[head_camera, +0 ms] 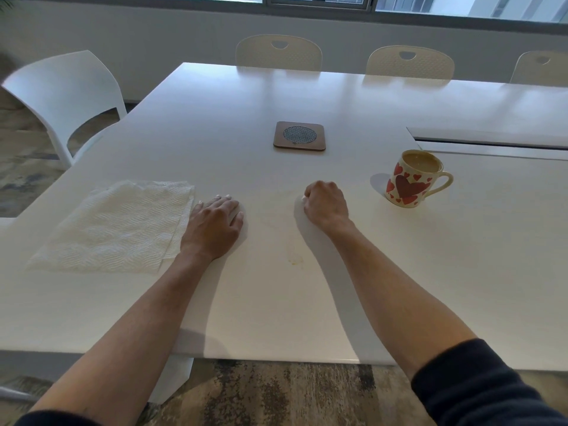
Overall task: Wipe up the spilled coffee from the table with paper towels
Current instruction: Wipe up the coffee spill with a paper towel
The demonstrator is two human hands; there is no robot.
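Note:
A faint pale-brown coffee spill (294,256) marks the white table (307,318) between my two forearms. White paper towels (116,226) lie flat in a stack at the left. My left hand (215,226) rests palm down on the table, fingers spread, just right of the towels and touching their edge. My right hand (325,204) rests on the table as a loose fist, with nothing visible in it. A mug with red hearts (412,179), full of milky coffee, stands upright to the right of my right hand.
A brown square coaster with a mesh disc (299,136) lies farther back at the middle. A cable slot (491,141) runs along the table at the right. White chairs stand at the left (64,96) and along the far side (278,52).

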